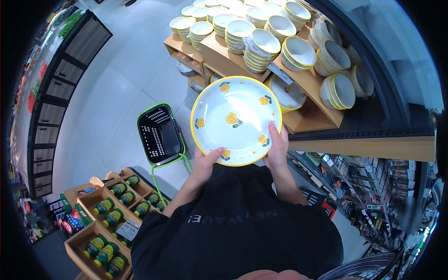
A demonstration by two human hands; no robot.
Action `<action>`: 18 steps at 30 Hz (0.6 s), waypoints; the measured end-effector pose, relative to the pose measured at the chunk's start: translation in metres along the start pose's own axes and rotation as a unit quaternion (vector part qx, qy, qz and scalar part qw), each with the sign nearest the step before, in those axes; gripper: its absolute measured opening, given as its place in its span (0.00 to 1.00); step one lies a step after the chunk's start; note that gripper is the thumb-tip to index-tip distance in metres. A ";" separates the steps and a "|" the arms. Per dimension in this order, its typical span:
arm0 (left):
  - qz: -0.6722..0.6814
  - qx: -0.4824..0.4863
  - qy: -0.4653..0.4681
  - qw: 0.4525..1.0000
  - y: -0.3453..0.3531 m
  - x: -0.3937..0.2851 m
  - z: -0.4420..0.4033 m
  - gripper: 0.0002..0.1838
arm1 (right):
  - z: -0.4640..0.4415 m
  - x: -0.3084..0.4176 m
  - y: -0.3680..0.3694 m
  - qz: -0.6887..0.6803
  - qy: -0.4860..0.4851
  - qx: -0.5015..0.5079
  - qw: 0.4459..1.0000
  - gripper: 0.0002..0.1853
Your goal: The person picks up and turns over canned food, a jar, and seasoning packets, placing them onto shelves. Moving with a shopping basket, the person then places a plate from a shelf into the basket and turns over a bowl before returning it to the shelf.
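Note:
A round white plate (214, 100) with a yellow rim and yellow tulips faces up in front of my chest. My left hand (204, 164) grips its lower left edge, thumb on the upper face. On the lower right edge, my right hand (278, 147) holds it the same way, thumb over the rim. The fingers beneath the plate are mostly hidden. Just beyond the plate, stacked yellow-rimmed bowls (299, 52) and a price tag (280, 73) stand on a wooden shelf.
A black basket (161, 135) with a green rim and handle stands on the tiled floor at left. Lower left, a wooden rack (88, 200) holds several green bottles. Shelves of packaged goods (373, 196) line the right. Dark cabinets (56, 93) run along the far left.

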State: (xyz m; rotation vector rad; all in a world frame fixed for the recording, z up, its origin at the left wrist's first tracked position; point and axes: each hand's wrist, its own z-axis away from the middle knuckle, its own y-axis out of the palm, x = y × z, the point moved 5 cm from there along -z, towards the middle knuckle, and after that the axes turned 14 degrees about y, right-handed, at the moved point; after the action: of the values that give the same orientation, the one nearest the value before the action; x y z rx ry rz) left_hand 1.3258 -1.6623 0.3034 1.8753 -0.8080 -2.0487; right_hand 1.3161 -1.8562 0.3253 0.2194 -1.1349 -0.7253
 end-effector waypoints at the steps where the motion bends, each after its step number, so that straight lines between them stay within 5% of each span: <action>1: 0.003 -0.024 0.011 1.000 -0.003 0.000 0.001 0.24 | 0.000 -0.003 0.003 0.000 0.013 0.002 1.000 0.19; 4: -0.004 -0.069 0.000 0.998 -0.027 0.007 0.005 0.24 | 0.001 -0.005 0.006 -0.014 0.058 0.023 0.998 0.19; 10: -0.064 -0.043 -0.058 0.995 -0.075 0.005 0.022 0.22 | -0.006 -0.044 -0.011 0.191 0.183 0.094 0.960 0.19; 18: -0.029 -0.143 -0.068 0.987 -0.097 -0.005 0.039 0.25 | 0.003 -0.076 -0.003 0.340 0.209 0.191 0.897 0.20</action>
State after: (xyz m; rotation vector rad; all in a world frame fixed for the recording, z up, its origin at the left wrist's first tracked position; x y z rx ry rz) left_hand 1.3067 -1.5713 0.2552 1.6356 -0.4616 -2.2124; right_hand 1.2954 -1.8103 0.2686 0.2713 -0.8424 0.1757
